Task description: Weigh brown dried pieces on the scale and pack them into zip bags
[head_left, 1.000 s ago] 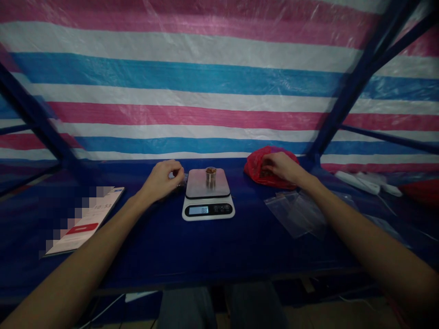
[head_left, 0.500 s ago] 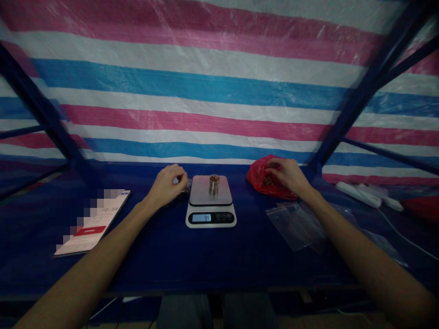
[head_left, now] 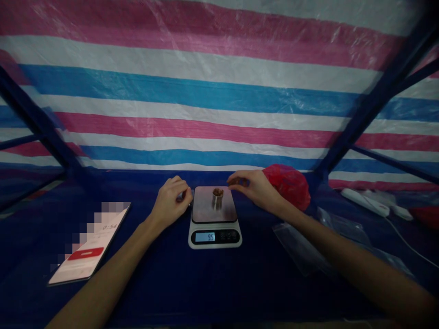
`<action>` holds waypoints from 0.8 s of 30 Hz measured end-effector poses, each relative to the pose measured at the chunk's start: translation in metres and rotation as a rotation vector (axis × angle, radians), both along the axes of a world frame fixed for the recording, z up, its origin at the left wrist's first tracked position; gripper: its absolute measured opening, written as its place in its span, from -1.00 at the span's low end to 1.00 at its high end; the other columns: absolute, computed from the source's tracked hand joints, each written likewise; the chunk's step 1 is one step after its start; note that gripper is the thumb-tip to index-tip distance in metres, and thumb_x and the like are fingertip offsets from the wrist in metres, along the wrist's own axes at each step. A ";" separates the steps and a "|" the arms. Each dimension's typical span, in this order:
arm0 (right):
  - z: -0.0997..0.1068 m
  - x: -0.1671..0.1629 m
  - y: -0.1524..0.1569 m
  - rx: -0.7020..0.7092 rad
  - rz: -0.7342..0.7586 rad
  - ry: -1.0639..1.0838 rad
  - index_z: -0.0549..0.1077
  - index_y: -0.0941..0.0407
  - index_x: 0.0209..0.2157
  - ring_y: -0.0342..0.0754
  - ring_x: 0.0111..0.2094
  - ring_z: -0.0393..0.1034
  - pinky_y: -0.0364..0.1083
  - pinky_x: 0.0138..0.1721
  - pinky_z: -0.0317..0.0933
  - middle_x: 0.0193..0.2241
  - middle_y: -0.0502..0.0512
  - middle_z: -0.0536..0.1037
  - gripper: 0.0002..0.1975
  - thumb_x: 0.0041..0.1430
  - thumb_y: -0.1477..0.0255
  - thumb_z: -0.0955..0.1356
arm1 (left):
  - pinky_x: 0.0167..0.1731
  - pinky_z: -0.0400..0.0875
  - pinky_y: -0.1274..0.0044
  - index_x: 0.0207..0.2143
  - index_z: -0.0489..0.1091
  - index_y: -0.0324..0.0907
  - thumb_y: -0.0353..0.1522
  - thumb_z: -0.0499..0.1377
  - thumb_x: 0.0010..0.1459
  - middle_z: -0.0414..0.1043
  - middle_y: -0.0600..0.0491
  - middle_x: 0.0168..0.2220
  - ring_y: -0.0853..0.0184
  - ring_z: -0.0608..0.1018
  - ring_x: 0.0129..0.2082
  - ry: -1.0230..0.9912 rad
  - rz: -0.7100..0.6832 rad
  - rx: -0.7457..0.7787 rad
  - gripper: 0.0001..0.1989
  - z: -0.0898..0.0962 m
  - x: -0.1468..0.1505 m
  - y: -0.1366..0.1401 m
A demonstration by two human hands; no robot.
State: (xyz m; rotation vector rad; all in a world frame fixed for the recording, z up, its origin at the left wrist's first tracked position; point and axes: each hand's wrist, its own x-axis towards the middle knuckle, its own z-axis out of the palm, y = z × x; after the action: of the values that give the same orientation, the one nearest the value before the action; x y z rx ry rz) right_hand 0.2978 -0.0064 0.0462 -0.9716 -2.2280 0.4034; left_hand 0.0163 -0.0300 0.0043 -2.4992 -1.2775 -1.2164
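A white kitchen scale [head_left: 215, 244] with a metal plate stands on the blue table, and its display appears to read 95 or 9.5. Upright on the plate is a small metal cup [head_left: 217, 198], heaped with brown pieces. At the plate's left edge my left hand [head_left: 172, 198] rests with thumb and forefinger curled together; whatever they might hold is hidden. My right hand [head_left: 255, 188] is just right of the cup, fingertips pinched over the plate's far right corner, and I cannot make out anything between them. Behind that hand lies a red plastic bag [head_left: 291, 185], partly covered by it.
A phone [head_left: 91, 251] with its screen lit lies on the left. Clear zip bags [head_left: 302, 249] lie under and beside my right forearm. Farther right are a white power strip [head_left: 365, 201] and its cable. Blue metal posts and a striped sheet [head_left: 206, 123] close off the back.
My right hand has moved left from the red bag's mouth to beside the cup. The display's last digit went from 4 to 5. The view has tilted slightly.
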 end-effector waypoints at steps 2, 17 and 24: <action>0.003 -0.015 0.005 -0.022 0.086 -0.036 0.61 0.13 -0.24 -0.09 -0.29 0.53 -0.13 -0.22 0.32 -0.30 0.04 0.67 -0.92 0.23 0.54 0.44 | -0.33 0.22 0.41 -0.58 0.25 -0.16 -0.44 0.04 0.31 0.31 0.09 -0.56 0.31 0.33 -0.41 -0.002 0.007 0.000 -0.65 0.000 0.000 0.000; 0.003 -0.028 0.022 -0.088 0.254 -0.176 0.60 0.15 -0.23 -0.14 -0.31 0.42 -0.14 -0.25 0.25 -0.30 0.05 0.57 -0.94 0.24 0.53 0.45 | -0.31 0.24 0.39 -0.55 0.30 -0.17 -0.43 0.06 0.30 0.38 0.07 -0.52 0.30 0.36 -0.37 -0.012 0.007 0.023 -0.68 0.004 0.000 -0.002; -0.001 -0.029 0.022 -0.120 0.291 -0.104 0.61 0.14 -0.22 -0.13 -0.32 0.43 -0.12 -0.25 0.29 -0.29 0.06 0.58 -0.92 0.23 0.47 0.48 | -0.29 0.27 0.37 -0.54 0.33 -0.17 -0.43 0.06 0.30 0.39 0.06 -0.51 0.29 0.38 -0.36 -0.027 0.025 0.021 -0.69 0.003 -0.003 -0.001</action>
State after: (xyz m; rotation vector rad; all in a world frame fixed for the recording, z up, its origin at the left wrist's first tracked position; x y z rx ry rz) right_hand 0.2690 0.0152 0.0455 -0.7417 -2.4726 0.6355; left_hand 0.0135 -0.0306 0.0069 -2.4532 -1.2903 -1.2562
